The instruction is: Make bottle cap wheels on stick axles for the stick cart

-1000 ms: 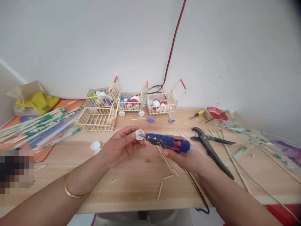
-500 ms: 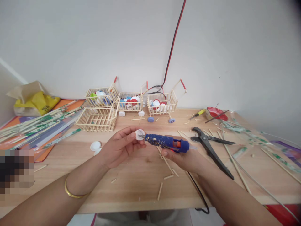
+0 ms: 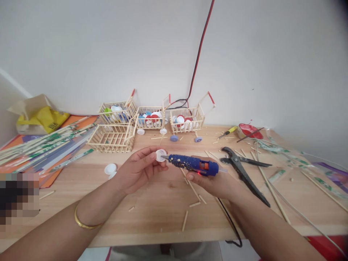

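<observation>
Between the thumb and fingers of my left hand (image 3: pixel 141 166) is a white bottle cap (image 3: pixel 160 155), its hollow side facing me. My right hand (image 3: pixel 209 183) grips a blue glue gun (image 3: pixel 185 162) speckled with dried bits; a red light glows on its underside. The metal nozzle points left, with its tip at the inside of the cap. Whether glue is coming out cannot be made out. Left of my left wrist, two more white caps (image 3: pixel 110 169) lie on the wooden table (image 3: pixel 152 221).
Small stick carts (image 3: pixel 187 121) filled with caps stand by the wall, beside a stick basket (image 3: pixel 111 139). Black pliers (image 3: pixel 244 174), a yellow-handled tool (image 3: pixel 228 131) and a red dish (image 3: pixel 250 131) lie right. Bundled sticks (image 3: pixel 51 141) lie left. The gun's cord (image 3: pixel 231 221) hangs over the front edge.
Very little differs. The cap in my left hand has shifted slightly left, and the glue gun stays almost in place with its tip at the cap.
</observation>
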Demonstrator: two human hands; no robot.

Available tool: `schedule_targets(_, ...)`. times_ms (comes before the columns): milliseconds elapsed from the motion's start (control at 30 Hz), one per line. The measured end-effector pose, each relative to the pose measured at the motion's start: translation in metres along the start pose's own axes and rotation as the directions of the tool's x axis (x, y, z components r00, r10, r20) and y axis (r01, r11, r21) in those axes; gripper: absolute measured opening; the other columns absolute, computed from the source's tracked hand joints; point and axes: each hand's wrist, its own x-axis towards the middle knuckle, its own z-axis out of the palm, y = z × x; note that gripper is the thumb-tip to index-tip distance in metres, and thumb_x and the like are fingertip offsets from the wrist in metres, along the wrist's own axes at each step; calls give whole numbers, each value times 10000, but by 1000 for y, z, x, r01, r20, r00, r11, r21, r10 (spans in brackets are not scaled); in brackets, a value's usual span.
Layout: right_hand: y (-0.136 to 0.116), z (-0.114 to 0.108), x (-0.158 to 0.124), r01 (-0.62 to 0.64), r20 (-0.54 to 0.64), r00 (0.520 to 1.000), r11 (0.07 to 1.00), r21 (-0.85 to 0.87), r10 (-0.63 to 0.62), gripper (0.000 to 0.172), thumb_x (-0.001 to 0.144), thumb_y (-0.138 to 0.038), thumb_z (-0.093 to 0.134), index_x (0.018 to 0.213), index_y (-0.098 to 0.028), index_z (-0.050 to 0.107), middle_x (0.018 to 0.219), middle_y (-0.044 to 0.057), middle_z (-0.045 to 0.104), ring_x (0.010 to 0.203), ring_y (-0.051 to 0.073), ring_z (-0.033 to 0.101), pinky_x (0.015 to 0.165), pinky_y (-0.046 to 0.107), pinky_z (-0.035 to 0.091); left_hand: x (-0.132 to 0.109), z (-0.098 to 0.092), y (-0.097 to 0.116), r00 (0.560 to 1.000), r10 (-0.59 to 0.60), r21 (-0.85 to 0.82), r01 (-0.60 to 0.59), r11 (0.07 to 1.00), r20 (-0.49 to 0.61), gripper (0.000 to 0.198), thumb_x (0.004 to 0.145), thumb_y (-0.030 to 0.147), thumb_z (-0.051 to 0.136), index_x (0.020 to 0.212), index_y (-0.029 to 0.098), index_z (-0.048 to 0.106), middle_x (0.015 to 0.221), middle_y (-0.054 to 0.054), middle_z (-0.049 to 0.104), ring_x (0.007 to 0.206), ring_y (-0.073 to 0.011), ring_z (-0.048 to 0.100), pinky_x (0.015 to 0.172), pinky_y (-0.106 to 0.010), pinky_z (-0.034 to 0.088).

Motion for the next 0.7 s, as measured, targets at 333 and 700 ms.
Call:
schedule_targets(333,7,-22,4,-170,-243,969,841,-514,47,332,706,-410,697,847,-194,487,764,7,534,657,148,491,582,254,346,4,-7,14,998,57,-87,-59,994,-32,184,800,184,648,953,82,661,868,-69,648,717,-109,607,722,-235,572)
schedule_targets(700,22,-28,8,-238,-95,969,743,-626,230,367,652,-379,734,913,-162,596,918,80,591,789,207,560,691,301,407,6,-11,19,990,130,-64,-134,989,-64,121,800,156,642,906,96,643,787,-52,650,696,-109,620,698,-236,579)
